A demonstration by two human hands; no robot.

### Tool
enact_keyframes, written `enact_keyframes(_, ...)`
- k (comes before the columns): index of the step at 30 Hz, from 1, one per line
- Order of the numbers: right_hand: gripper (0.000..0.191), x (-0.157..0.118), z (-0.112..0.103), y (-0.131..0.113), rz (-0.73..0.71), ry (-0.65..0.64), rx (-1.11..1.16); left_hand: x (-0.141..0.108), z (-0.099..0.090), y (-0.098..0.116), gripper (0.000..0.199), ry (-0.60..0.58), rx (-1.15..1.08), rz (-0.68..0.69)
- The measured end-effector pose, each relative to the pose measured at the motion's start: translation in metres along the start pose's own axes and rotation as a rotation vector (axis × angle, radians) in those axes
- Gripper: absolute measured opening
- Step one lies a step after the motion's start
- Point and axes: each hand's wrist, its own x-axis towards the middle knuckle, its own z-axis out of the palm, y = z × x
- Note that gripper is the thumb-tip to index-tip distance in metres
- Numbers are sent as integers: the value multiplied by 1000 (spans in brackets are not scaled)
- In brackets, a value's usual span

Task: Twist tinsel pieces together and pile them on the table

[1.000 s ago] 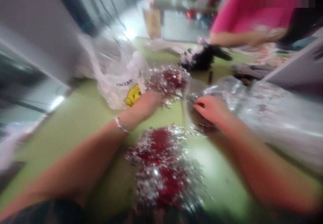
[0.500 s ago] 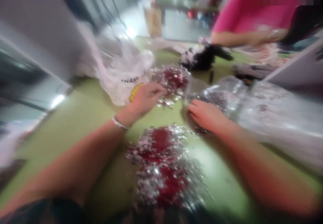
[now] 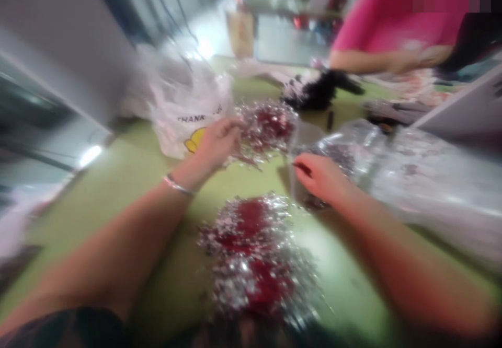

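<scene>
My left hand [image 3: 219, 141] is closed in a pinch at the left edge of the far pile of red and silver sprigs [image 3: 270, 123]. Blur hides what its fingers hold. My right hand [image 3: 319, 175] rests over a clear plastic bag [image 3: 349, 149] with dark small pieces inside. Its thumb and fingers are pressed together near the bag's left edge, and what lies between them is too smeared to name. Closer to my body, a larger bundle of red and silver sprigs [image 3: 251, 233] lies on the green table [image 3: 152, 181], touched by neither hand.
A white plastic bag printed THANK [image 3: 192, 107] stands behind my left hand. Black bristly bundles [image 3: 314, 89] lie farther back. A co-worker in a pink top [image 3: 396, 24] works across the table. More clear plastic packaging [image 3: 431, 175] covers the right side.
My left hand has moved left and slightly away along the far pile. The white bag has shifted a little left. My right hand's fingers have drawn together, staying at the clear bag.
</scene>
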Motion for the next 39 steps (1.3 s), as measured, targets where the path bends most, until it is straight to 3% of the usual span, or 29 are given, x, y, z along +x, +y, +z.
enact_keyframes(4, 18, -5, 6, -9, -90, 194, 208, -30, 26, 18, 18, -361, 173, 140)
enact_keyframes(6, 16, -7, 8, -14, -79, 281, 272, -39, 35, 19, 21, -441, 172, 174)
enact_keyframes(19, 17, -10, 10, -22, -146, 355, 319, -44, 36, 14, 28, -515, 202, 158)
enact_keyframes(25, 23, -8, 4, -15, -257, 175, 234, -46, 35, 19, 29, -514, 393, 246)
enact_keyframes(31, 18, -10, -5, -20, -83, -57, 347, -52, 33, 27, 26, -585, 674, 483)
enact_keyframes(35, 20, -10, -3, -26, 17, -117, 407, -41, 27, 21, 29, -654, 542, 508)
enact_keyframes(37, 22, -9, -4, -28, -24, -160, 398, -30, 20, 14, 30, -673, 400, 513)
enact_keyframes(39, 23, -9, -6, -28, -114, -241, 426, -19, 14, 6, 26, -582, 372, 503)
